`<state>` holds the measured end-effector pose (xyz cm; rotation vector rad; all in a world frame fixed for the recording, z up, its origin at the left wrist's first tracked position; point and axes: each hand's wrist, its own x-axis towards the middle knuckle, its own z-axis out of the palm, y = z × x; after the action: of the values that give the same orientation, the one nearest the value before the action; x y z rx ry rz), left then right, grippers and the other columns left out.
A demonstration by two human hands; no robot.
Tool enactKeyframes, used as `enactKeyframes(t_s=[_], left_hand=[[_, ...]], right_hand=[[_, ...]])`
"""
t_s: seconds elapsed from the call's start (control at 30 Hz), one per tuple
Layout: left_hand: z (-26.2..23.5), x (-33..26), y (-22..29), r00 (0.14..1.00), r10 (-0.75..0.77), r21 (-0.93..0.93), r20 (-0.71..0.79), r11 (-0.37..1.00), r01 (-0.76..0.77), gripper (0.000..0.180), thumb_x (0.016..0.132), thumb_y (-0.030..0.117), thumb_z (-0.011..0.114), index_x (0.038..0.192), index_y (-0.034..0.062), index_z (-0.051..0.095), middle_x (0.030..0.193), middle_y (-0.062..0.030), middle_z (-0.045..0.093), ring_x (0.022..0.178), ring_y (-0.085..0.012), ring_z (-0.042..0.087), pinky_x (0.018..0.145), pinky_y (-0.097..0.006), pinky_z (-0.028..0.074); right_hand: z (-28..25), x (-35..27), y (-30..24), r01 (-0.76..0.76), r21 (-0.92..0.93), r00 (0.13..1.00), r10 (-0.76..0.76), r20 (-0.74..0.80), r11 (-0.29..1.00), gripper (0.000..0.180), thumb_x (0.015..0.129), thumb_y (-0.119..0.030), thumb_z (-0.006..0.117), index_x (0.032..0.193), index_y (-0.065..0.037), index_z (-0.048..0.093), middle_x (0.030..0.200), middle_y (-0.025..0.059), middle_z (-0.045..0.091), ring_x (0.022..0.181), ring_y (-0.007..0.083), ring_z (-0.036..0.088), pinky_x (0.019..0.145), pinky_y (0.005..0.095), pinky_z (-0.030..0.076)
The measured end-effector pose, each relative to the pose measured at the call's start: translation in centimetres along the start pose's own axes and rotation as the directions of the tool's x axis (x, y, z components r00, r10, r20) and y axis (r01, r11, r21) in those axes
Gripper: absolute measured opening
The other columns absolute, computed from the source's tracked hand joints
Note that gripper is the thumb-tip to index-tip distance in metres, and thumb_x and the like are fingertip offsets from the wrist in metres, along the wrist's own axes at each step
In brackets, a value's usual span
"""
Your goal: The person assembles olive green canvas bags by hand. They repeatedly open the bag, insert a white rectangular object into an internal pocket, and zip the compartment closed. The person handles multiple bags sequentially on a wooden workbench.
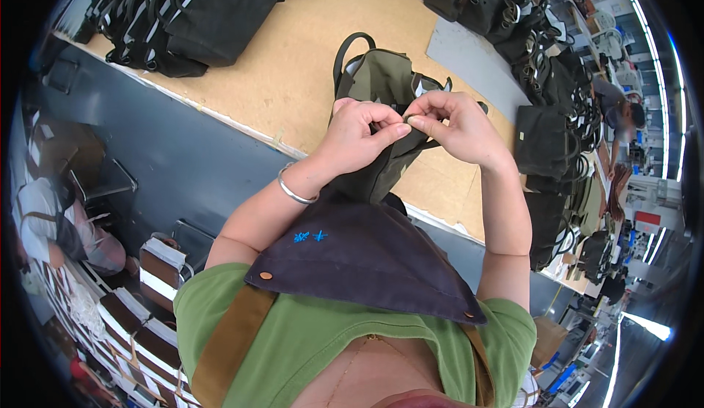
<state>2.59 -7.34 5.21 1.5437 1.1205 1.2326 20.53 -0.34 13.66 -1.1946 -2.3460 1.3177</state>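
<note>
Olive-green canvas bag (381, 85) stands on the wooden table (279, 78) just in front of the person, its top edge lifted between both hands. Left hand (358, 135) and right hand (455, 125) each pinch that edge in a fingertip grip, thumbs nearly touching. Keeping the fabric taut and both pinches close together should help the fine work go cleanly.

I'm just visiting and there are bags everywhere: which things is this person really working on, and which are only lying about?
In use:
olive green bag
left hand and right hand, both pinching its top edge

Lying about:
black bags, upper left
black bags, right
grey sheet
wooden table
</note>
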Motion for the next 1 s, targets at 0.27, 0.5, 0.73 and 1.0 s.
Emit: enactKeyframes(t_s=[0.27,0.5,0.73,1.0], left_hand=[[-7.5,1.9,-1.9,0.989,0.074,0.678,0.128,0.721,-0.142,0.026,0.076,0.003,0.062,0.098,0.0145,0.068,0.09,-0.0014,0.066,0.096,-0.0185,0.059,0.097,-0.042,0.027],[-7.3,0.2,2.1,0.892,0.405,0.771,0.2,0.497,-0.399,0.013,0.07,0.007,0.07,0.08,0.0142,0.07,0.07,0.0028,0.06,0.084,-0.0152,0.059,0.093,-0.039,0.033],[-0.2,-0.4,-1.8,0.766,0.162,0.608,0.622,0.517,-0.603,0.011,0.071,0.013,0.069,0.082,0.0104,0.069,0.07,-0.0035,0.065,0.079,-0.021,0.062,0.079,-0.033,0.045],[1.4,4.0,-1.1,0.696,-0.227,0.72,0.681,0.383,-0.579,0.027,0.076,0.012,0.068,0.103,0.0058,0.064,0.091,-0.0111,0.066,0.093,-0.027,0.063,0.078,-0.038,0.048]], right_hand=[[1.0,-0.2,0.6,0.096,-0.016,0.994,-0.097,-0.048,0.995,0.011,0.082,-0.01,0.071,0.086,-0.001,0.068,0.071,0.0056,0.061,0.064,0.0139,0.056,0.059,0.0285,0.044],[-3.5,-3.4,0.1,0.4,-0.53,0.833,-0.538,-0.131,0.748,0.014,0.072,-0.01,0.075,0.081,-0.004,0.067,0.083,0.0074,0.064,0.081,0.0253,0.061,0.076,0.0336,0.044],[-1.5,-4.6,10.0,0.143,-0.584,0.951,-0.274,-0.143,0.799,0.014,0.073,-0.013,0.074,0.085,-0.009,0.07,0.091,0.0029,0.061,0.095,0.0227,0.056,0.086,0.0363,0.046],[7.2,-3.1,7.5,-0.028,-0.35,0.957,-0.076,-0.279,0.936,0.022,0.07,-0.008,0.073,0.086,-0.005,0.058,0.09,0.014,0.063,0.087,0.0342,0.063,0.077,0.0422,0.052]])
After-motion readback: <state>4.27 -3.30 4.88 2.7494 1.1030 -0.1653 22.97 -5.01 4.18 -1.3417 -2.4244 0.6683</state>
